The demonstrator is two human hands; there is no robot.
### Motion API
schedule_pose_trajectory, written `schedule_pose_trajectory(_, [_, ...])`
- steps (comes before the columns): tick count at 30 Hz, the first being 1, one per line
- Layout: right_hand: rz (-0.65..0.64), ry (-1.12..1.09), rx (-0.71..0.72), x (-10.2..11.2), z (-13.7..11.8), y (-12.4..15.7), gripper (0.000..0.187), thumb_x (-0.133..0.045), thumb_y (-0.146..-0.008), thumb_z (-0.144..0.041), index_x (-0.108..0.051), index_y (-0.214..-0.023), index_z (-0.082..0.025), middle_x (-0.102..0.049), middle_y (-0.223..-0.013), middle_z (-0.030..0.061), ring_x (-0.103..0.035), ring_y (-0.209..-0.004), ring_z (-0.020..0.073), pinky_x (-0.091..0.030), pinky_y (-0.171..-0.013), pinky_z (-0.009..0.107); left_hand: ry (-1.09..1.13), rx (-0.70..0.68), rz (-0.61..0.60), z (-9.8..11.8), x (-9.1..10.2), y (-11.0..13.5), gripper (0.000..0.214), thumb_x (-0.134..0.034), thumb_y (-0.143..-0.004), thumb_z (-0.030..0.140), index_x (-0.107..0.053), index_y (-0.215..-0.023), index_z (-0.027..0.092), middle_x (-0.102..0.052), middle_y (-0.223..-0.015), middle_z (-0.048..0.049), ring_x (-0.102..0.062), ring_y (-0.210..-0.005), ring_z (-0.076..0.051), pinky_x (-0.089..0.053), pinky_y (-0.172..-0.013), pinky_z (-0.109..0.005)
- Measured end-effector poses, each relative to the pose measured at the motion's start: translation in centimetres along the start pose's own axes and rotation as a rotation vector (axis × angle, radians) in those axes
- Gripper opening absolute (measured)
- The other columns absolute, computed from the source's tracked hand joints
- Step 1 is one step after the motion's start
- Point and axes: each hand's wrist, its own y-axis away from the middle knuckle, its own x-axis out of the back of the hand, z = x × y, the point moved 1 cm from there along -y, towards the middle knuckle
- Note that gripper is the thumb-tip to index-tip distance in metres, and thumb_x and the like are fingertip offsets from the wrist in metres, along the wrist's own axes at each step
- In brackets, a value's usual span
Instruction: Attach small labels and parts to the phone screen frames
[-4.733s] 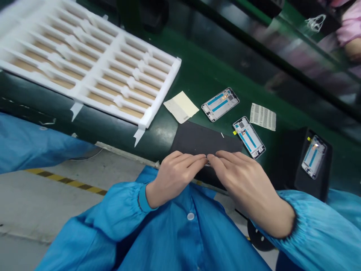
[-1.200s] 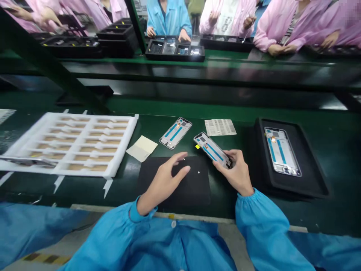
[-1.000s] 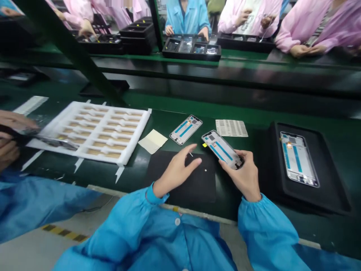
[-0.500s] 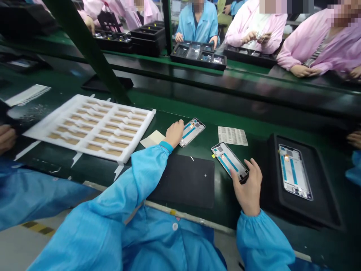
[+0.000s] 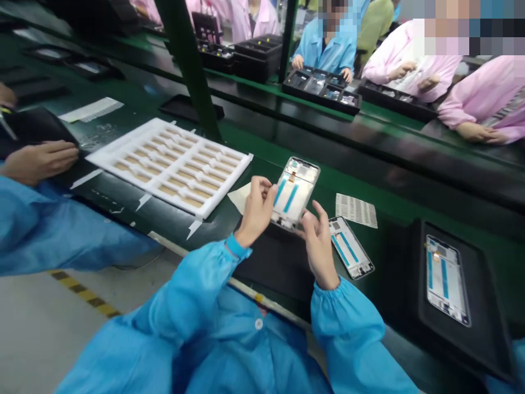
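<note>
A silver phone frame (image 5: pixel 302 189) with two blue strips is raised above the dark mat (image 5: pixel 273 260), tilted up. My left hand (image 5: pixel 257 210) pinches it along its left edge. At its lower right corner, my right hand (image 5: pixel 319 246) grips with the thumb and some fingers, the index finger standing off. A second phone frame (image 5: pixel 351 249), also blue-striped, lies on the bench just right of my right hand. Beyond that frame is a white sheet of small labels (image 5: pixel 356 210). A cream paper (image 5: pixel 240 198) lies partly behind my left hand.
A white foam tray (image 5: pixel 164 167) with slots is on the left. At right, a black tray (image 5: pixel 488 312) holds another phone frame (image 5: pixel 448 280). A co-worker's hand (image 5: pixel 41 161) is at far left. Across the bench, people sit behind black parts trays (image 5: pixel 324 90); a green post (image 5: pixel 184 65) stands between.
My left hand has lifted the phone frame off the bench and brought it nearer. My right hand has left the other frame and moved left onto the raised one. The view has shifted left.
</note>
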Motion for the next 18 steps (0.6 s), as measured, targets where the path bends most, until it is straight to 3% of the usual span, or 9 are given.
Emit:
schedule_pose_trajectory(3, [-0.040,0.165,0.108,-1.0,-1.8,2.7,0.056,-0.058,-0.092,-0.043,-0.040,-0.141,-0.020,-0.061,-0.131,0.0127,-0.064,-0.111,0.0233,-0.054,-0.093,0.037,0.235,0.128,-0.063,0.3,1.5,5.7,0.019,-0.050,-0.098,0.036,-0.041,-0.107,0.022,-0.058,-0.077,0.0037,-0.059,-0.065,-0.009,-0.046,-0.059,-0.018])
schedule_pose_trajectory(6, [-0.166,0.608,0.235,-0.1,-3.8,4.8,0.059,-0.053,-0.096,-0.034,-0.032,-0.150,-0.027,-0.055,-0.139,0.0090,-0.065,-0.109,0.0221,-0.055,-0.086,0.031,0.320,0.239,0.031,-0.4,3.1,10.1,0.022,-0.057,-0.095,0.033,-0.046,-0.109,0.021,-0.063,-0.096,-0.0009,-0.063,-0.080,-0.010,-0.051,-0.072,-0.021])
schedule_pose_trajectory(8, [-0.272,0.929,0.333,0.6,-4.8,5.6,0.059,-0.049,-0.098,-0.030,-0.028,-0.153,-0.030,-0.063,-0.127,0.0080,-0.069,-0.093,0.0212,-0.055,-0.071,0.029,0.272,0.273,0.099,-1.3,3.9,12.1,0.016,-0.057,-0.095,0.029,-0.050,-0.107,0.021,-0.063,-0.103,-0.0026,-0.063,-0.089,-0.011,-0.052,-0.079,-0.023])
schedule_pose_trajectory(10, [-0.419,1.180,0.449,0.8,-5.1,6.1,0.056,-0.043,-0.099,-0.024,-0.030,-0.153,-0.028,-0.071,-0.097,0.0063,-0.066,-0.068,0.0193,-0.049,-0.057,0.028,0.241,0.281,0.098,-2.1,4.3,13.5,0.013,-0.056,-0.096,0.027,-0.053,-0.107,0.021,-0.062,-0.104,-0.0025,-0.062,-0.092,-0.011,-0.052,-0.081,-0.023])
schedule_pose_trajectory(12, [-0.569,1.323,0.535,0.8,-4.8,6.5,0.055,-0.038,-0.099,-0.019,-0.030,-0.153,-0.024,-0.065,-0.072,0.0025,-0.057,-0.054,0.0177,-0.042,-0.049,0.027,0.236,0.275,0.080,-2.8,4.4,14.5,0.015,-0.056,-0.096,0.024,-0.053,-0.110,0.022,-0.061,-0.106,-0.0025,-0.062,-0.095,-0.012,-0.053,-0.082,-0.024])
schedule_pose_trajectory(15, [-0.572,1.392,0.598,0.7,-3.9,6.7,0.055,-0.037,-0.099,-0.016,-0.031,-0.153,-0.020,-0.058,-0.064,0.0006,-0.053,-0.052,0.0169,-0.040,-0.050,0.027,0.229,0.262,0.072,-3.4,4.2,15.0,0.015,-0.055,-0.096,0.022,-0.052,-0.111,0.022,-0.059,-0.112,-0.0039,-0.061,-0.101,-0.013,-0.055,-0.085,-0.026])
schedule_pose_trajectory(18, [-0.555,1.375,0.579,0.7,-3.6,6.8,0.053,-0.038,-0.099,-0.016,-0.035,-0.152,-0.023,-0.061,-0.068,0.0019,-0.056,-0.055,0.0171,-0.044,-0.053,0.028,0.218,0.241,0.038,-3.8,4.4,14.9,0.017,-0.053,-0.096,0.020,-0.050,-0.112,0.021,-0.057,-0.116,-0.0053,-0.061,-0.103,-0.014,-0.056,-0.089,-0.029])
